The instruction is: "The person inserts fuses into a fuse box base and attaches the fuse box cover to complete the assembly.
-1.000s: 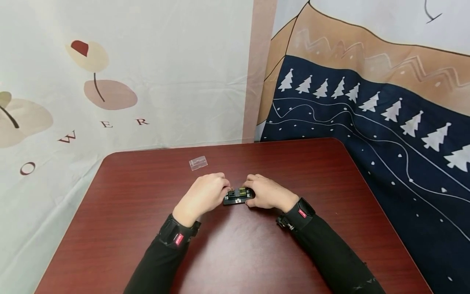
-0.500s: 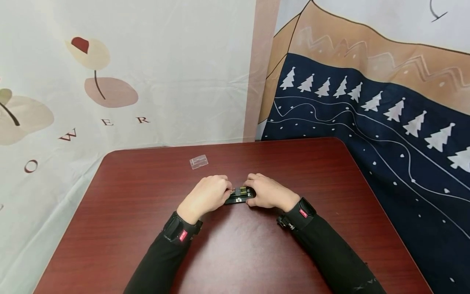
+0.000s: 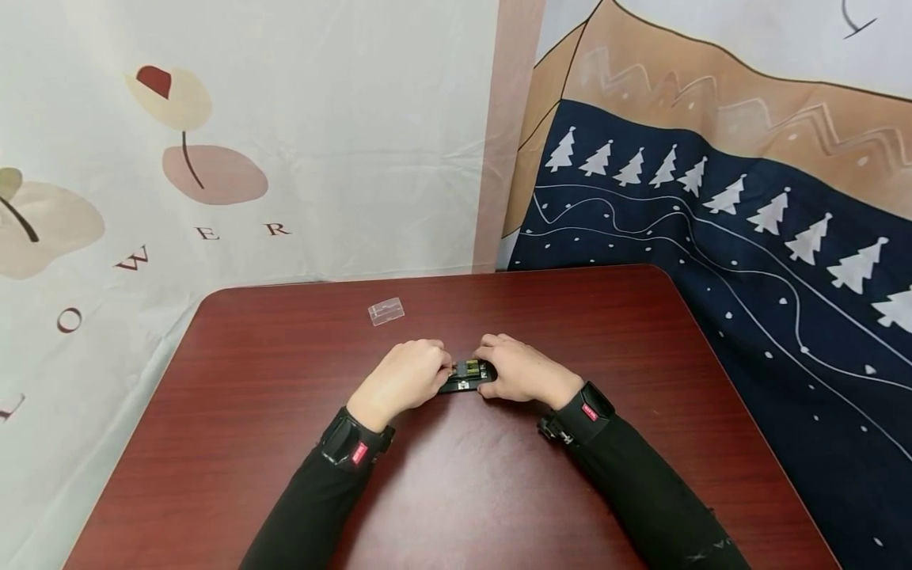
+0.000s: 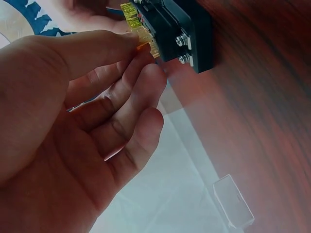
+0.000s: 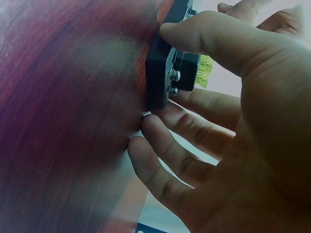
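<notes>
1. We see a black block [image 3: 466, 376] mid-table, carrying yellow inserts.
2. Right hand [image 3: 523, 372] grips the block's right end: thumb on top, fingers curled against its side.
3. Left hand [image 3: 402, 378] pinches a yellow fuse [image 4: 138, 34] at the block's left end, thumb and forefinger closed on it.
4. Table [image 3: 249, 412]: dark red wood grain. A clear cover [image 3: 385, 311] lies well apart, toward the far edge.
5. Behind hang a pale floral cloth [image 3: 285, 119] and a navy tree-print cloth [image 3: 712, 261].
</notes>
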A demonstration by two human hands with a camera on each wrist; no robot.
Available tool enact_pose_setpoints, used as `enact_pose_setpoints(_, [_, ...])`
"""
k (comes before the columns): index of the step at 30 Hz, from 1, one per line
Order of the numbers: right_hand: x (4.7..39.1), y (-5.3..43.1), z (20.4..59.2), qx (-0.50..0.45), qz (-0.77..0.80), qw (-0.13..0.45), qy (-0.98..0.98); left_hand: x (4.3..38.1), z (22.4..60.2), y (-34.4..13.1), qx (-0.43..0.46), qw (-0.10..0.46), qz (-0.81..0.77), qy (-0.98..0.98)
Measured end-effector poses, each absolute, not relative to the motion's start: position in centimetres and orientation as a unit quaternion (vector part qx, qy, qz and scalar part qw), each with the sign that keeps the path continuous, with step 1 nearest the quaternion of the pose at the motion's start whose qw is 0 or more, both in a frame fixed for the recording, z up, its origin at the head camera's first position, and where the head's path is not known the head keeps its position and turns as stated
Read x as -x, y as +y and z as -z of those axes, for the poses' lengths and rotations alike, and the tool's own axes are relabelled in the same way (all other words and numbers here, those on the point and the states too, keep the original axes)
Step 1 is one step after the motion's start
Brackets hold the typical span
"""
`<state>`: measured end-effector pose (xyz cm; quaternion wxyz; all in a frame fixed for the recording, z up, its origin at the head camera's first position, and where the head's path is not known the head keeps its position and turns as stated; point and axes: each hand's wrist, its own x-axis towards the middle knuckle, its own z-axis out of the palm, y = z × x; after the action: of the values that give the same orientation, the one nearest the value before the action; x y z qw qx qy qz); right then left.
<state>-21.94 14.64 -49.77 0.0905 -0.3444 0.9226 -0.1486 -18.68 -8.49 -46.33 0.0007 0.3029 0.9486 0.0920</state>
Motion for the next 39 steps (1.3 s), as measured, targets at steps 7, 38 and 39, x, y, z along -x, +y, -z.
enact_pose_setpoints(7, [21.91, 14.64, 49.65, 0.345, 0.149, 0.091, 0.922, 18.85, 46.48, -8.41, -0.303, 0.001, -0.090, 0.949])
enact_pose_setpoints(38, [21.83, 14.56, 49.69, 0.346, 0.156, 0.087, 0.921, 18.60, 47.16, -7.99, -0.292, -0.009, -0.108, 0.950])
enact_pose_setpoints(39, [21.83, 14.58, 49.71, 0.347, 0.156, 0.087, 0.921, 18.59, 47.20, -7.95, -0.290, -0.009, -0.110, 0.951])
